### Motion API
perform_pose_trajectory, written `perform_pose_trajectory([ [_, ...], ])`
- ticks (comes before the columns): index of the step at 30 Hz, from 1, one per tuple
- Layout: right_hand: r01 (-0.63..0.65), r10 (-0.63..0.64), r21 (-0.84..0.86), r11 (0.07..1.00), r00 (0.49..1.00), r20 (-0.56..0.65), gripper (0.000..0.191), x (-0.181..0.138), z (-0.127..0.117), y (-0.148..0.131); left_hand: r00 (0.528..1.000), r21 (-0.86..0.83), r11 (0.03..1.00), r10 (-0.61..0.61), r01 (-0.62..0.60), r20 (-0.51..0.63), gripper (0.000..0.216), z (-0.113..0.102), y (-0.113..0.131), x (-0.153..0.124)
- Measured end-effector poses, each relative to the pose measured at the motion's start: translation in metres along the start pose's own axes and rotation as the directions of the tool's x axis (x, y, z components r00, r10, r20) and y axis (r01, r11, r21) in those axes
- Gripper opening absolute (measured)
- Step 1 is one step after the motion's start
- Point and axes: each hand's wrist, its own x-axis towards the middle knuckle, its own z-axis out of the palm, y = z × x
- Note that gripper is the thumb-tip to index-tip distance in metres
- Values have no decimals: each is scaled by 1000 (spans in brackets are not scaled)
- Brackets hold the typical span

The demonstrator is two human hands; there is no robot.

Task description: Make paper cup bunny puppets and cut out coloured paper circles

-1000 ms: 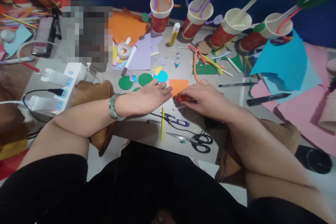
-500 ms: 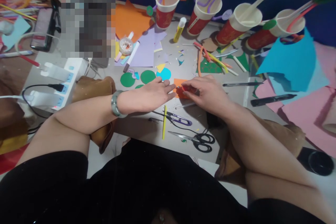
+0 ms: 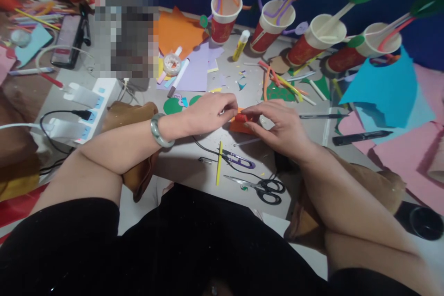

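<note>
A small red cylinder lies across a piece of orange paper in front of me. The thumb and fingertips of my right hand are closed on the cylinder's right end. At its left end, my left hand is curled, thumb and forefinger pressed together close to the cylinder and the paper's edge; what they pinch is hidden. Green paper circles lie partly under my left hand. Below my hands are black-handled scissors, purple thread snips and a yellow straw.
Red paper cups with straws and paper faces stand along the back. A glue stick, tape roll and cut straws lie before them. A power strip is left; blue paper and a black marker are right.
My left hand has gone from flat, spread fingers to a pinch beside the red cylinder. The cylinder now shows more plainly at my right fingertips. The view has shifted slightly.
</note>
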Motion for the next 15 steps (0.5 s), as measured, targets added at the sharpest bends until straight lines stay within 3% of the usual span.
perform_pose_trajectory([
  [4,-26,25,-41,999,1000,-7,31,0,-1,1,1000,-4,1000,1,-1,-5,20,-2,-1,3],
  [9,-67,71,-83,994,997,42,30,3,-2,8,992,237,972,-35,7,117,22,-3,-4,3],
  [15,-3,43,-202,979,981,192,21,2,-1,14,953,434,856,196,-281,230,25,-1,-3,-4],
])
